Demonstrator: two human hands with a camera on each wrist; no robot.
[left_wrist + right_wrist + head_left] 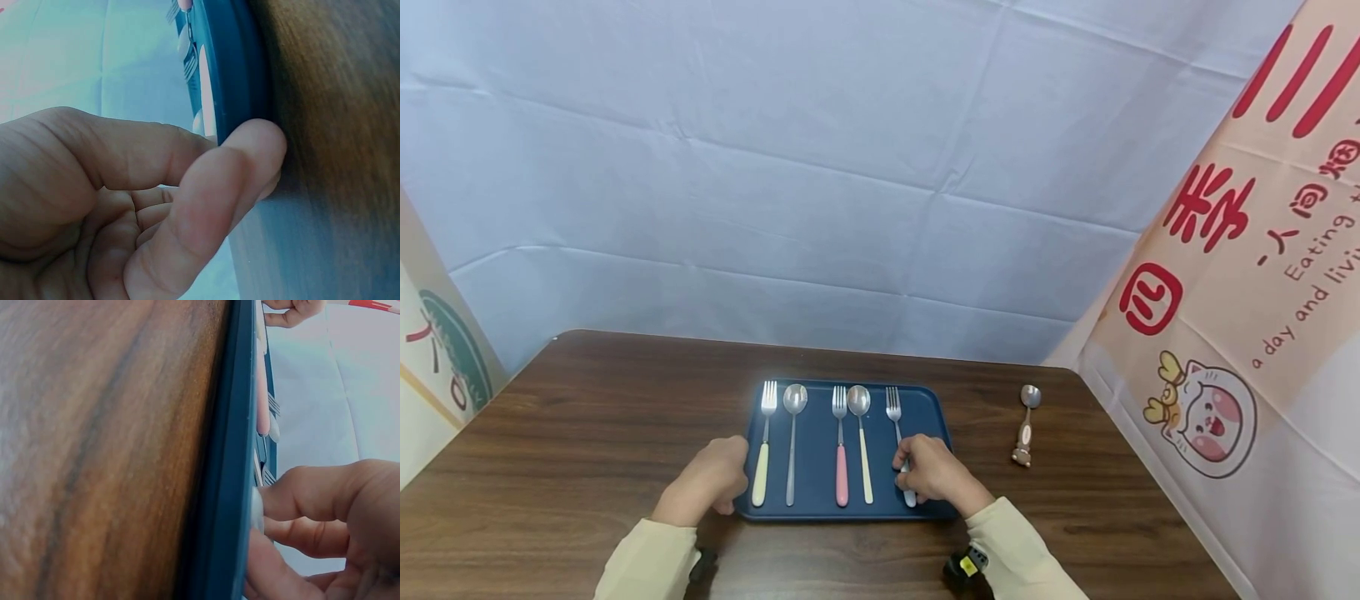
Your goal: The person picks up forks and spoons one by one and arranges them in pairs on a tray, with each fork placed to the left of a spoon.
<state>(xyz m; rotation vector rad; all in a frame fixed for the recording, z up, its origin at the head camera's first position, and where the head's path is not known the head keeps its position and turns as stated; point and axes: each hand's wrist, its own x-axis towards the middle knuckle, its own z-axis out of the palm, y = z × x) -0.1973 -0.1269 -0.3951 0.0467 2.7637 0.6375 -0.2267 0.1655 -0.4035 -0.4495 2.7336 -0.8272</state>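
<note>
A dark blue tray (814, 479) lies on the table. My left hand (718, 471) is at its left side; in the left wrist view the thumb and curled forefinger pinch the tray's rim. My right hand (931, 468) reaches over the tray's right part, and its thumb and fingers hold the pale handle of a fork (893, 407). In the right wrist view that handle is partly hidden by the fingers. Left of it, in a row, lie a spoon with a cream handle (866, 467), a pink-handled fork (841, 479), a plain metal spoon (792, 446) and a yellow-handled fork (761, 475).
A small spoon with a brown, animal-shaped handle end (1025, 429) lies on the brown wooden table (587, 417), right of the tray. Pale cloth (775, 167) hangs behind the table. A printed banner (1210, 333) stands along the right side.
</note>
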